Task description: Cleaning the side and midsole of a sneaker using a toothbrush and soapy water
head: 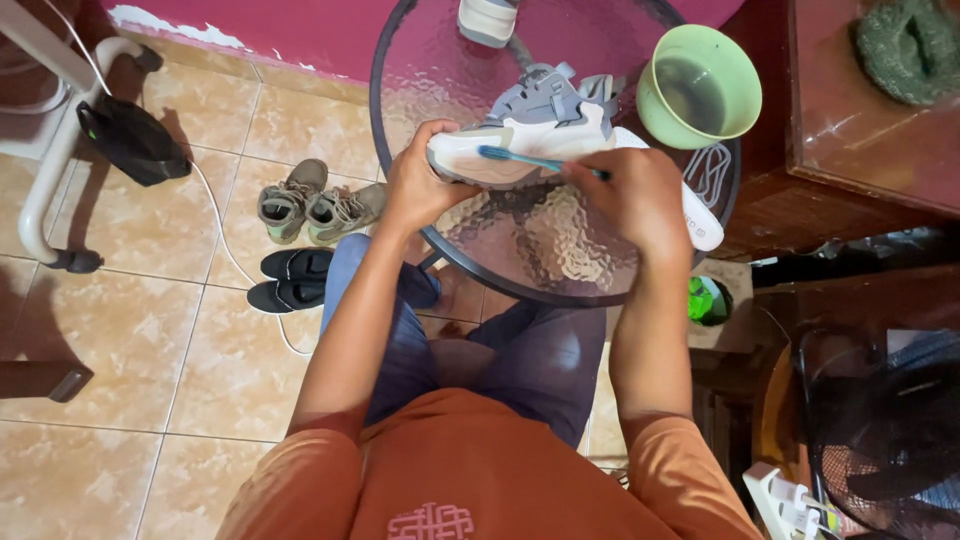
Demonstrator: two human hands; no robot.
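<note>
Orange shirt (480, 470) filled the bottom; at center my left hand (418, 185) gripped the sneaker (520, 145) toe, my right hand (630, 195) pinched a blue toothbrush (530, 160) on it.

white shoe (488, 20) cut off by top edge, fan (880, 430) cropped at right

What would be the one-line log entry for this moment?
left hand: holds white-grey sneaker at toe | right hand: blue toothbrush on sneaker side | support: round glass table | nearby: green bowl
</note>
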